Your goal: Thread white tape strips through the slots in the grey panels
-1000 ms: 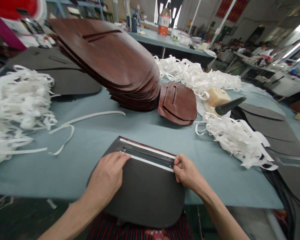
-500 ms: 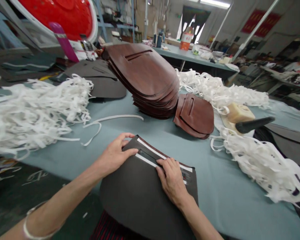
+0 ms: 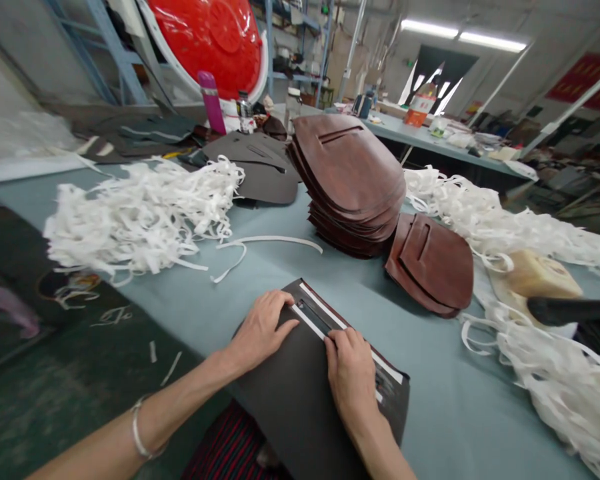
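Note:
A dark grey panel (image 3: 290,413) with a long slot lies on the blue-grey table cover (image 3: 280,273), near the front edge. Thin white strips (image 3: 325,315) run along both sides of the slot. My left hand (image 3: 263,330) rests flat on the panel beside the slot. My right hand (image 3: 350,377) presses down on the panel and the lower strip, with its fingers together. A stack of brown leather pieces (image 3: 350,180) stands beyond them, and a slotted brown piece (image 3: 430,263) lies against it.
White strip offcuts form heaps at left (image 3: 145,213) and right (image 3: 555,380). Dark grey pieces (image 3: 253,167) lie at the far left. A cream block (image 3: 535,280) sits at right under a black handle (image 3: 570,311). Beyond stand a red round object (image 3: 210,47) and another table (image 3: 445,143).
The view has swung left. My right hand has moved from the panel's edge onto its surface by the slot. The panel now lies turned, with its slot running more steeply.

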Tool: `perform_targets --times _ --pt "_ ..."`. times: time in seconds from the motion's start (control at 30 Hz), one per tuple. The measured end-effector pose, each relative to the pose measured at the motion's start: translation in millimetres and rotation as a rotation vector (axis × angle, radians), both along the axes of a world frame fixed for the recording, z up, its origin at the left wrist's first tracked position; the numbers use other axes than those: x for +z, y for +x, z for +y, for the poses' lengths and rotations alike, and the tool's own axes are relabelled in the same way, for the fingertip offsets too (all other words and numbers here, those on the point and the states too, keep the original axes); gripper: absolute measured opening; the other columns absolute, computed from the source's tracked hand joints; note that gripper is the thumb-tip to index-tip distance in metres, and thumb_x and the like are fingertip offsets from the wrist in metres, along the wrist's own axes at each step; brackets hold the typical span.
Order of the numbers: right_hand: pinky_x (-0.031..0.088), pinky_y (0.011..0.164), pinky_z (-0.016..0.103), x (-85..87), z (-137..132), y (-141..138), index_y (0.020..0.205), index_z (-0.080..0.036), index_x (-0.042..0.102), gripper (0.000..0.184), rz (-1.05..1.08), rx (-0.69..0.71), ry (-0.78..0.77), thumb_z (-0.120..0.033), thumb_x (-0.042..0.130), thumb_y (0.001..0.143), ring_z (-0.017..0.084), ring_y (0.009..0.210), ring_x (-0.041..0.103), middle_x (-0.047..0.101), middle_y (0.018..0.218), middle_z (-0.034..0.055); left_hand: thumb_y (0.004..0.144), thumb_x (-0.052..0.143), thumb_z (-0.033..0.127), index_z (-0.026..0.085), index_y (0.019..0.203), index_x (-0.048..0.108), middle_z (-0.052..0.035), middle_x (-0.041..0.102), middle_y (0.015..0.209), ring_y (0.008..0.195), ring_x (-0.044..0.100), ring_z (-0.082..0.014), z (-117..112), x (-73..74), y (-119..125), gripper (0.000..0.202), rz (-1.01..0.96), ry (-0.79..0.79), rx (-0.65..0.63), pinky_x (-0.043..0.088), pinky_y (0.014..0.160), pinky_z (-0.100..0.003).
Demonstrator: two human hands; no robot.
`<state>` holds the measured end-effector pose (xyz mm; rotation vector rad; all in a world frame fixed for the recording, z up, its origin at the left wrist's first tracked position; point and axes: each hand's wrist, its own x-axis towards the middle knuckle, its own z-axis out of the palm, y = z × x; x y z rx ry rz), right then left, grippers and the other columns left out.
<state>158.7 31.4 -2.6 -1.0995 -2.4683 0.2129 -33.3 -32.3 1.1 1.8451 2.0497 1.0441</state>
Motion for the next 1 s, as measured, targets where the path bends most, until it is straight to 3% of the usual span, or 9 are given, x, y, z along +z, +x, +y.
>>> perform_targets --times 0.2,0.33,0.5,0.63,0.73,0.87,1.0 --pt "0.041 0.077 0.033 0.3 8.0 -49.6 0.096 -0.016 0.064 0.025 -0.005 0.098 -0.032 -0.003 0.045 0.086 0.022 0.087 0.050 0.058 0.091 0.0082 0.089 0.047 0.010 0.022 0.127 0.043 -0.0082 0.049 0.123 0.117 0.045 -0.0214 1.4 6.4 -3.9 0.040 0.086 -0.036 -0.093 0.040 0.097 -0.040" --pt "0.044 0.079 0.034 4.5 6.8 -59.7 0.104 -0.014 0.063 0.029 -0.027 0.156 -0.008 -0.001 0.045 0.086 0.022 0.088 0.049 0.058 0.094 0.0091 0.089 0.047 0.011 0.023 0.118 0.052 -0.0075 0.050 0.120 0.115 0.047 -0.0218 2.4 3.2 -5.3 0.031 0.147 -0.061 -0.105 0.041 0.096 -0.041" --pt "0.045 0.078 0.037 10.3 -2.6 -42.9 0.100 -0.012 0.063 0.023 -0.167 0.202 0.102 -0.004 0.046 0.087 0.024 0.087 0.048 0.057 0.092 0.0105 0.091 0.045 0.013 0.021 0.113 0.055 -0.0081 0.052 0.119 0.113 0.049 -0.0219 -0.7 0.1 -6.1 0.025 0.265 -0.048 -0.108 0.042 0.096 -0.040" --pt "0.045 0.077 0.037 9.2 -7.7 -21.8 0.099 -0.012 0.062 0.023 -0.172 0.198 0.093 -0.003 0.045 0.086 0.024 0.086 0.047 0.056 0.092 0.0105 0.091 0.043 0.009 0.018 0.114 0.054 -0.0088 0.051 0.126 0.121 0.043 -0.0239 -1.5 4.2 -1.1 0.028 0.396 -0.025 -0.175 0.039 0.100 -0.041" --pt "0.045 0.077 0.037 9.8 -8.9 -22.8 0.098 -0.012 0.062 0.025 -0.166 0.170 0.093 -0.001 0.043 0.085 0.024 0.086 0.047 0.056 0.090 0.0104 0.092 0.043 0.011 0.017 0.109 0.056 -0.0069 0.057 0.113 0.116 0.047 -0.0220 0.6 9.9 3.9 0.023 0.421 -0.029 -0.280 0.040 0.098 -0.039" --pt "0.045 0.074 0.037 12.8 -11.4 -34.0 0.094 -0.012 0.062 0.027 -0.221 0.168 0.157 0.000 0.040 0.085 0.023 0.082 0.047 0.056 0.088 0.0106 0.094 0.041 0.014 0.017 0.107 0.058 -0.0067 0.059 0.102 0.104 0.053 -0.0206 1.9 13.6 7.3 0.021 0.446 -0.019 -0.275 0.043 0.092 -0.038" --pt "0.046 0.071 0.038 10.9 -16.7 -9.9 0.099 -0.009 0.062 0.028 -0.276 0.211 0.238 -0.001 0.039 0.086 0.025 0.082 0.048 0.057 0.089 0.0124 0.094 0.041 0.016 0.017 0.109 0.058 -0.0076 0.060 0.103 0.105 0.053 -0.0209 0.6 12.2 7.9 0.022 0.484 -0.020 -0.273 0.044 0.092 -0.038"
